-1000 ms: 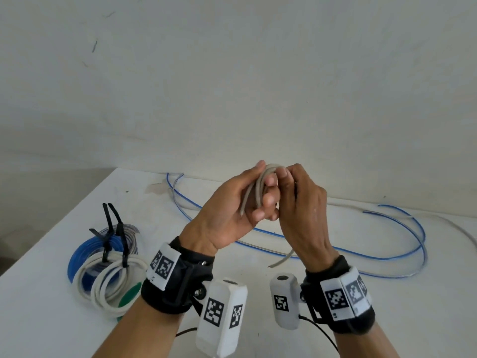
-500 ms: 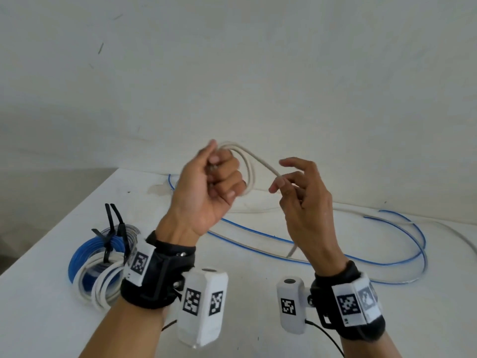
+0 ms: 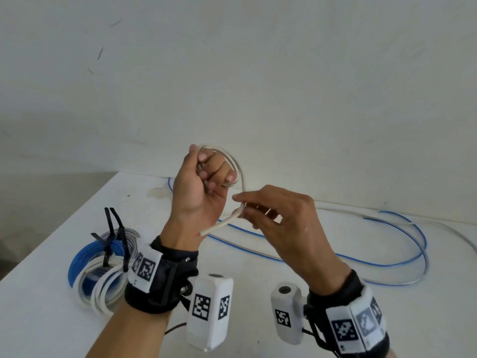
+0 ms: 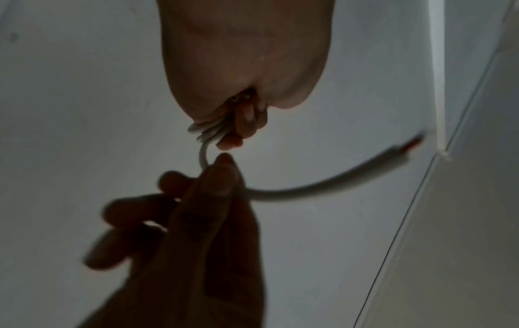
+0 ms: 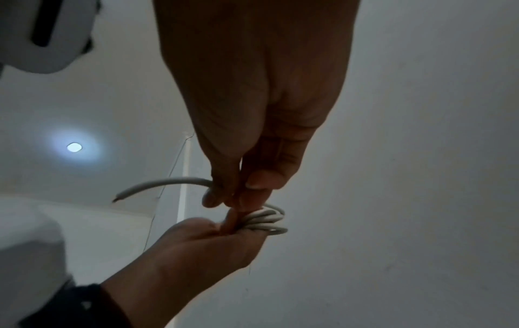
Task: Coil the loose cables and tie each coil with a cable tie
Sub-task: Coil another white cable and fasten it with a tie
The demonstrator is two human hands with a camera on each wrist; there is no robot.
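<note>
Nearest to me are the two black wrist straps with their white camera boxes, one on each arm. Above them my right hand (image 3: 289,223) pinches the grey cable (image 3: 238,174) between thumb and fingertips close to its loose end; the other fingers are spread a little. That end pokes out down and left past my left wrist, and a bit of red wire shows at its tip. My left hand (image 3: 200,187) is raised and curled into a fist round several small loops of the same cable, held up in the air above the table (image 3: 64,332). From the right wrist view the loops lie stacked side by side against my left fingers (image 5: 233,222).

On the table to my left sits a pile of finished coils (image 3: 100,270), blue and white, with black cable ties (image 3: 113,228) sticking up from them. Further back, a long blue cable (image 3: 387,262) and a grey one lie loose together in wide curves across the white tabletop, reaching toward the wall (image 3: 258,86)
</note>
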